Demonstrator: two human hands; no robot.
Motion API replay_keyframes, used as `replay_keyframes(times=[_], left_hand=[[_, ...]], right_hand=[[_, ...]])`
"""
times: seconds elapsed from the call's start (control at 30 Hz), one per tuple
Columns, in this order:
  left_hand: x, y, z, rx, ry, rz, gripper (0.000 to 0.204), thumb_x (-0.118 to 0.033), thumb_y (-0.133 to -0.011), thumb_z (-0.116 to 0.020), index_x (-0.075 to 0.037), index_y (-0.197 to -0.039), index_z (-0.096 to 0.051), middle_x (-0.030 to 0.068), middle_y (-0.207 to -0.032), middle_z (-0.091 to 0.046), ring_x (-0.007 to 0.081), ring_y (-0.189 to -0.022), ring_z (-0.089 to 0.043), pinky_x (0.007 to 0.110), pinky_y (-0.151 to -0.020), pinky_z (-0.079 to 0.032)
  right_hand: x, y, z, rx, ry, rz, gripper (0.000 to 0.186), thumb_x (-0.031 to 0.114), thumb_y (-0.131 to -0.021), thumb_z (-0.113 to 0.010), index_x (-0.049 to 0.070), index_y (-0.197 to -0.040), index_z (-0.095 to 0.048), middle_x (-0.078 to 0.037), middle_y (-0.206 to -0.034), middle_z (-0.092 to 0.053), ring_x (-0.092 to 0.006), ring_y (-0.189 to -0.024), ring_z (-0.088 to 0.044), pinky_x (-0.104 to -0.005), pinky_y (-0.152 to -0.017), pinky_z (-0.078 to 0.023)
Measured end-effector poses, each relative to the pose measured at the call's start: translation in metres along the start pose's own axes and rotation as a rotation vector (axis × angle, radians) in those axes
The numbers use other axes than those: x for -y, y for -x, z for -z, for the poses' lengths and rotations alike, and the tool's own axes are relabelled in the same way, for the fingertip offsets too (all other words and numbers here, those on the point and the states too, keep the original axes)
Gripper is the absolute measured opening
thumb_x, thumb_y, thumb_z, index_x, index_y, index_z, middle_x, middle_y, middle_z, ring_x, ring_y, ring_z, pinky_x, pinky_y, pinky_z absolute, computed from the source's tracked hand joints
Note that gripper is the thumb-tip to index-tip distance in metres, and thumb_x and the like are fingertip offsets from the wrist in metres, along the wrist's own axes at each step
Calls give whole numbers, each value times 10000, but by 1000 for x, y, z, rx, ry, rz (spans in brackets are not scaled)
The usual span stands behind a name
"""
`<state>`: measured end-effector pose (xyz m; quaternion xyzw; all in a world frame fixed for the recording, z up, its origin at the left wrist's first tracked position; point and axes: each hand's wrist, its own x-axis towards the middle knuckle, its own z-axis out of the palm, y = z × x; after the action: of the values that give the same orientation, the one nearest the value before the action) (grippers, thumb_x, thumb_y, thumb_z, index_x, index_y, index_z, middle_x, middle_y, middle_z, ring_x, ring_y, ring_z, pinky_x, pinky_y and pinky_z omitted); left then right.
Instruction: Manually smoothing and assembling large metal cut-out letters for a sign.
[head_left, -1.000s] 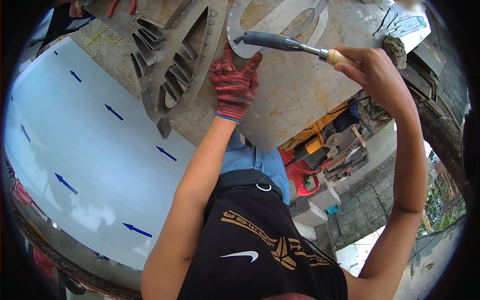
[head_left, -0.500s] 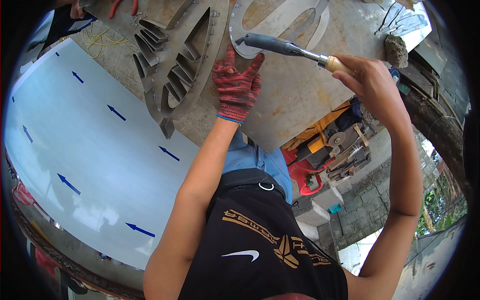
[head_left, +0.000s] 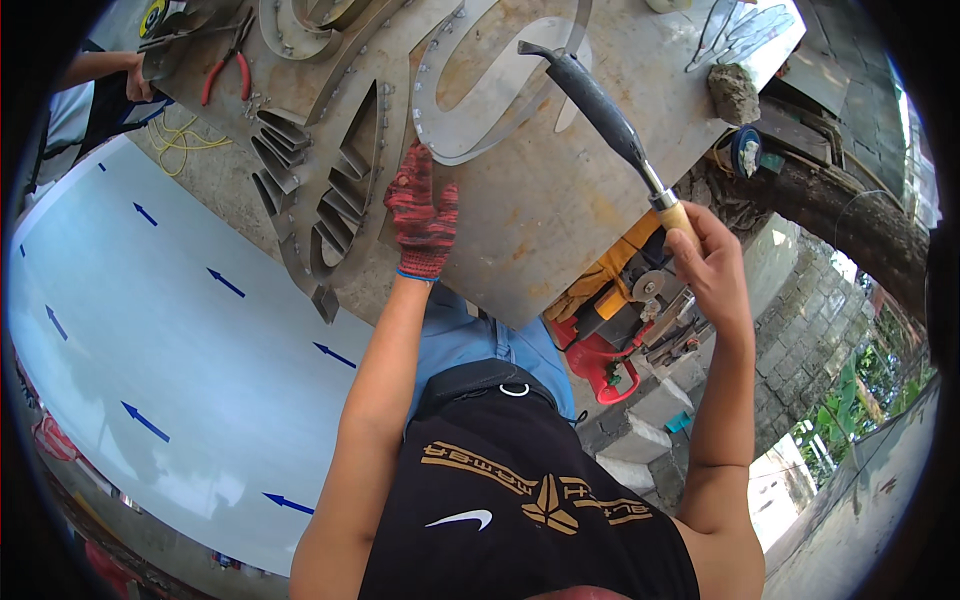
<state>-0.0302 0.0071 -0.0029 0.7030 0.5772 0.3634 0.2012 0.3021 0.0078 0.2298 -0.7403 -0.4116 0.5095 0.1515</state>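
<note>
My right hand (head_left: 708, 262) grips the wooden handle of a soldering iron (head_left: 600, 110), its black barrel slanting up and left. The bent tip is raised above a curved sheet-metal letter (head_left: 432, 122) and looks apart from it. My left hand (head_left: 425, 215), in a red and black knit glove, has its fingers stretched out, fingertips at the letter's near rounded end. Small bright spots dot the letter's rim. Left of that hand lies another metal letter piece (head_left: 345, 200) with upright strips standing along its outline.
Everything rests on a stained metal-topped table (head_left: 530, 240). Red-handled pliers (head_left: 228, 75) lie at far left, near another person's hand (head_left: 138, 80). A large white sheet with blue arrows (head_left: 200, 330) spreads at left. A stone (head_left: 733, 93) sits far right; an angle grinder (head_left: 630, 295) lies below the table edge.
The soldering iron's tip has left the letter's rim and lifted away, as my right hand drew back toward me. The letter and my gloved left hand appear slightly nearer me; the view has shifted.
</note>
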Motion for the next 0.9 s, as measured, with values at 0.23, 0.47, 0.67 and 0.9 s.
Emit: replay_keyframes(times=[0.23,0.47,0.67,0.9], left_hand=[[-21,-10,21,115,22,232,768,-98,-888,-717,-51,-1573,-372,226,-1420,-553,392,-1283,-548,482,-1103,-421],[-32,-9,38,175,54,267,780,-101,-888,-721,-54,-1579,-362,188,-1453,-533,332,-1252,-572,453,-1116,-424],[-40,-4,66,205,16,209,725,-102,-881,-730,-42,-1537,-428,169,-1450,-540,320,-1236,-581,450,-1093,-443],[-21,-4,93,108,-195,133,687,-125,-877,-746,-43,-1502,-472,173,-1431,-566,356,-1251,-571,464,-1096,-436]], right_hand=[[-68,35,-53,-395,-492,100,387,102,-1033,-622,-38,-1366,-483,-46,-1030,-633,-58,-722,-575,-218,-628,-497],[-124,-85,-68,-1067,-214,149,406,271,-1031,-626,-61,-1240,-519,-170,-1055,-659,-287,-925,-656,-422,-859,-507],[-137,-135,-72,-1092,-289,49,387,243,-1016,-633,-59,-1232,-525,-222,-1138,-612,-346,-1037,-619,-434,-940,-473],[-156,-169,-80,-1141,-223,32,384,230,-993,-657,-74,-1185,-523,-230,-1149,-569,-391,-1093,-564,-463,-993,-428]])
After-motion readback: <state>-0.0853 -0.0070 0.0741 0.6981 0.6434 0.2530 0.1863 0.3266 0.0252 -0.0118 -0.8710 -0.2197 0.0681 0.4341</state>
